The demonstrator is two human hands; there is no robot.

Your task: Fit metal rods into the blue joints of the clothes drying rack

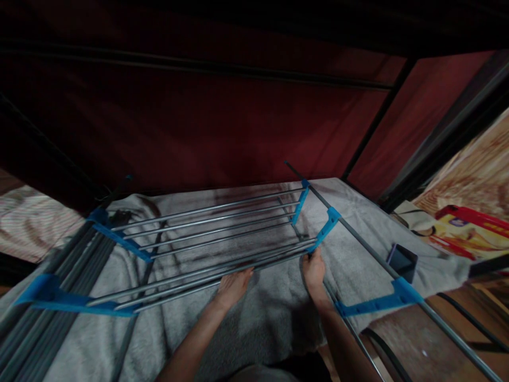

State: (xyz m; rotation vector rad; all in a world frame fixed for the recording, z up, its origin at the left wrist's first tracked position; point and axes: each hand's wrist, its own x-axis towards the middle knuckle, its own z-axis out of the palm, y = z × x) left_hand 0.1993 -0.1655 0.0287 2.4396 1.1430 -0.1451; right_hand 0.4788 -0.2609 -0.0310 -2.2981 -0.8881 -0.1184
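A partly assembled rack of grey metal tubes and blue plastic brackets lies on a grey blanket point(270, 329). My left hand point(234, 286) is closed round a metal tube point(186, 289), the nearest of the front group. At the right end of those tubes my right hand point(314, 268) is closed just below a blue bracket point(326, 228); its fingertips are partly hidden under the tube ends. On the left the front tubes meet a second blue bracket point(79, 301). Several more tubes point(222, 216) run between the two rear brackets.
Loose grey tubes point(51, 323) are bundled at the left. A long side pole point(361, 239) slopes down the right, carrying another blue bracket point(377, 306). Beyond it lie a phone point(402, 261) and a red and yellow package point(473, 231). A dark red panel point(238, 127) stands behind.
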